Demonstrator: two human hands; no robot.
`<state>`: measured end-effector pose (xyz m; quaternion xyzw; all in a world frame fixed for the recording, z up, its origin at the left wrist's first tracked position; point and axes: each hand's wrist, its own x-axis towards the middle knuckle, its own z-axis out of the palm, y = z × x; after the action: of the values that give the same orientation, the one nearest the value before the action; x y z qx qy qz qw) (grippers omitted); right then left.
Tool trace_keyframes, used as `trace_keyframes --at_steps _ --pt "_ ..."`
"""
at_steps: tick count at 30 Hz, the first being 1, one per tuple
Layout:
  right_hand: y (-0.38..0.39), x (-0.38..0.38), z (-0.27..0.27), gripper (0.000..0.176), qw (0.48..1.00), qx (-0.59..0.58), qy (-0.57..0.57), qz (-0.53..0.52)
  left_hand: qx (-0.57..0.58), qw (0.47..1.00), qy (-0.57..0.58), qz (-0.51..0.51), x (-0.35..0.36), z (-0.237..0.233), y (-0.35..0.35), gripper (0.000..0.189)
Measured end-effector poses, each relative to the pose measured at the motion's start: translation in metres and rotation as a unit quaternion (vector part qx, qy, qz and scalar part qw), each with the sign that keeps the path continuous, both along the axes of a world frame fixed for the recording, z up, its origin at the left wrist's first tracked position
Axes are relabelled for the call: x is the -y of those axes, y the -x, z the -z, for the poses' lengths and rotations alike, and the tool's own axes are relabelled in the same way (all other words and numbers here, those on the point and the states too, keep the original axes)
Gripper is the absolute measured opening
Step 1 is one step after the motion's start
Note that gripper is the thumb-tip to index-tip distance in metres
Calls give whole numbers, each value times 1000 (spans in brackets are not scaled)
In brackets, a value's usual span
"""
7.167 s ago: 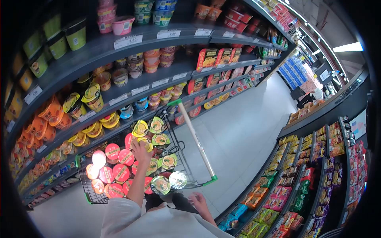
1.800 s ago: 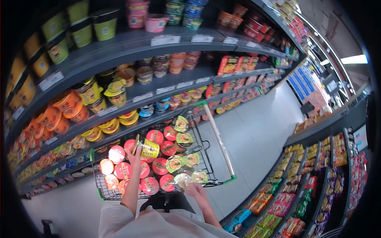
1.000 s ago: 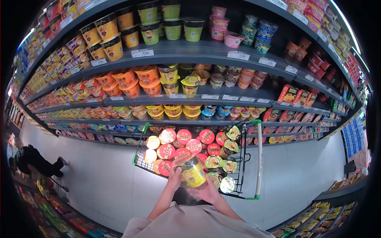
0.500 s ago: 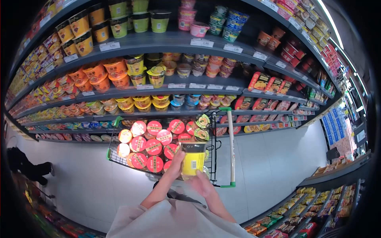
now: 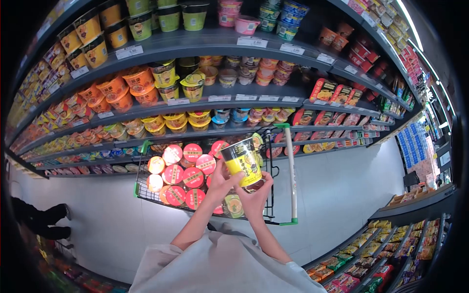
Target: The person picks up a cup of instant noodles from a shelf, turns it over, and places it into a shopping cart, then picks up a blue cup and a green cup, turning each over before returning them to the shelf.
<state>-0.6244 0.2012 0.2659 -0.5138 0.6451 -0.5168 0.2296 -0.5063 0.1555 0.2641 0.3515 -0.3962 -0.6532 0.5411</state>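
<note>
A left hand point(image 5: 218, 184) wraps the side and a right hand point(image 5: 255, 196) cups the base of a tilted yellow noodle cup point(image 5: 243, 160), probably light, thin-walled and crushable, above the cart point(image 5: 292, 171)'s handle edge.

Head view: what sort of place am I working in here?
Most likely a supermarket aisle of instant noodles: long shelves with price tags, a wire shopping cart full of red-lidded cups, and the left hand and right hand holding a yellow noodle cup.
</note>
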Motion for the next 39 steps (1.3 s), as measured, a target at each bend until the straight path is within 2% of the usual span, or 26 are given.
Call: trace_keyframes --at_steps 4,8,9,12,13,16,17,20,23,27,30,32,36,37,39 --pt "-36 19 20 84 999 -35 32 -27 -34 998 -28 -43 11 -1 -34 64" --pt "-50 41 30 55 984 33 -42 -168 16 996 -39 -82 30 22 -90 60" --pt "-55 51 34 46 982 77 -71 -160 17 996 -36 -84 35 26 -101 62" --pt "-65 78 35 45 970 155 -85 -167 46 997 2 -60 44 37 -126 72" --pt "-69 85 34 51 957 198 -76 -197 52 996 1 -66 50 50 -130 85" --pt "-87 99 21 60 963 125 -52 -233 110 990 46 -68 56 52 -138 94" --pt "-89 105 22 69 959 139 -59 -241 108 991 51 -66 61 49 -142 98" --pt "-99 121 18 72 958 142 -25 -246 157 984 81 -9 84 36 -163 100" --pt "-101 144 10 73 971 50 -26 -234 225 963 140 -46 111 19 -167 94" --pt "-104 191 -3 72 959 99 22 -264 274 939 189 -86 152 -7 -167 90" --pt "-110 215 -38 73 956 142 25 -254 332 903 242 -126 187 -21 -169 87" --pt "-107 241 -34 74 961 103 67 -247 352 885 271 -139 204 -38 -169 82" --pt "-114 277 -54 73 964 127 65 -223 296 905 271 -142 237 -57 -164 79" --pt "-114 289 -54 73 965 120 70 -223 320 887 291 -161 245 -59 -165 79" --pt "-117 311 -58 74 959 125 84 -242 302 891 292 -174 262 -60 -167 76"
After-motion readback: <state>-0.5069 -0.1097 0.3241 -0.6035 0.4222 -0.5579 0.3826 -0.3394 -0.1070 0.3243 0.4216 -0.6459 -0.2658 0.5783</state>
